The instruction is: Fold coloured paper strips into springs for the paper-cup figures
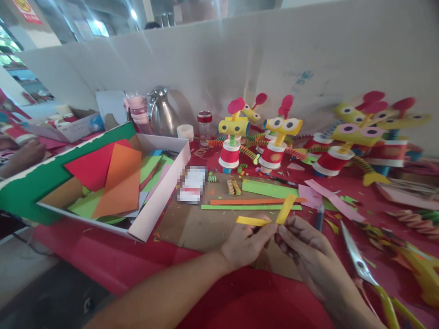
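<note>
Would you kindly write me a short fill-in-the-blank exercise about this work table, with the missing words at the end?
1. The paper held by the left hand and the right hand is coloured ____.
2. Just below the orange strip on the cardboard lies a strip coloured ____.
3. In the picture, the scissors lie to the ____ of the right hand.

Missing words: yellow; green; right.
</note>
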Demonstrator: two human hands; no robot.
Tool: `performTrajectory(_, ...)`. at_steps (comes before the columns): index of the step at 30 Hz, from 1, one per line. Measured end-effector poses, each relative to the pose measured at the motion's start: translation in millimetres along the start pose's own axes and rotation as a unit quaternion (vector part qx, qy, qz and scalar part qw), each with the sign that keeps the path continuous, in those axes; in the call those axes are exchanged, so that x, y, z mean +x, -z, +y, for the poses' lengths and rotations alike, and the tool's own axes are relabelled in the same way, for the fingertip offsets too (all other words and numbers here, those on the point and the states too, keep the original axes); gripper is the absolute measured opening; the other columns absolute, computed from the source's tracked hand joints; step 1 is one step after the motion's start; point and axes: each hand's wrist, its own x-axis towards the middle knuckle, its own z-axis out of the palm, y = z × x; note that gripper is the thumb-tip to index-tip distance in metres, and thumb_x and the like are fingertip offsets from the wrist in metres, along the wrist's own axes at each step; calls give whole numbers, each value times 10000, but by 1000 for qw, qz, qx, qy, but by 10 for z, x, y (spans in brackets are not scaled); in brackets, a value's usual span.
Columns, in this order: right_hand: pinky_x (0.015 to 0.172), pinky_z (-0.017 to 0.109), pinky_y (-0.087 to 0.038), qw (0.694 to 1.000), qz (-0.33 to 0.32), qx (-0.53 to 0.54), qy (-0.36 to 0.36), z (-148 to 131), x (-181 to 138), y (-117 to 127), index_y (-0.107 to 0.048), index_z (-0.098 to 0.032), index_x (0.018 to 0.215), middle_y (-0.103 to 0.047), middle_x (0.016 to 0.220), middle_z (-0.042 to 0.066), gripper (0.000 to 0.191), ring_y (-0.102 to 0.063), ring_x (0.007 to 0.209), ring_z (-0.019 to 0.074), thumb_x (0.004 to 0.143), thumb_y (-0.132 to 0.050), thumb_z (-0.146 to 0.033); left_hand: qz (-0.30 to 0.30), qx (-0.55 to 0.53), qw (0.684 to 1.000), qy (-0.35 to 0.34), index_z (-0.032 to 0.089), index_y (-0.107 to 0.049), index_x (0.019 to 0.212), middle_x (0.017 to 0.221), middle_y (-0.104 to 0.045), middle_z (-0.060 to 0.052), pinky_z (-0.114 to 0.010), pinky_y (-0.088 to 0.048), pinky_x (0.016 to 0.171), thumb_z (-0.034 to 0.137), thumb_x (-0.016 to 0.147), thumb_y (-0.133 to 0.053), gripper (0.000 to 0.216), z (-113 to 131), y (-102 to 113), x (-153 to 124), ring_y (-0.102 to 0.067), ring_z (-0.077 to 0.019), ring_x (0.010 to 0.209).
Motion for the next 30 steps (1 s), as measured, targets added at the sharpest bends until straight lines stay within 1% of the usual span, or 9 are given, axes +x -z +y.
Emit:
performTrajectory(5,520,231,-403,999,21,24,21,-2,-22,-54,-610,-191,773,-562,659,6,259,-495,581,123,740,-726,-420,26,-35,999,32,204,-448,603,534,-396,34,-258,-290,514,520,820,-507,388,30,2,14,-369,-106,518)
performTrajectory(9,540,224,-416,999,0,49,24,-9,-16,-57,-625,-197,802,-570,689,2,223,-506,596,116,751,-729,-387,28,-59,997,41,199,-459,588,507,-384,40,-259,-254,488,538,783,-545,400,56,7,28,-349,-94,485)
performTrajectory(12,531,219,-412,998,-9,55,8,-1,-9,-51,-632,-197,807,-570,687,-3,203,-506,592,112,748,-735,-362,30,-91,995,42,189,-474,585,520,-420,29,-256,-272,502,527,773,-568,398,32,8,36,-377,-93,498)
performTrajectory(15,531,220,-411,999,10,51,3,14,-4,-46,-632,-197,817,-573,687,-4,212,-508,594,114,740,-738,-363,28,-115,992,47,182,-500,617,534,-446,22,-254,-290,512,524,775,-578,385,-24,-4,43,-395,-94,507)
performTrajectory(20,530,239,-412,999,25,-2,26,26,11,-38,-621,-191,797,-560,656,-1,239,-495,583,126,753,-713,-407,36,-101,993,40,188,-496,622,545,-449,24,-247,-305,504,555,762,-588,404,-32,-22,43,-411,-98,514)
performTrajectory(25,544,242,-421,999,17,-18,29,28,8,-44,-613,-202,806,-569,661,-3,244,-511,597,133,767,-693,-430,38,-94,995,23,192,-482,626,550,-448,24,-251,-335,533,532,776,-588,386,-8,-33,32,-430,-103,532)
performTrajectory(30,549,251,-430,998,34,-19,51,24,0,-28,-612,-204,822,-576,670,2,254,-522,593,141,765,-690,-439,31,-141,989,14,185,-517,707,610,-518,6,-267,-391,585,525,746,-634,361,-53,-52,56,-508,-125,586)
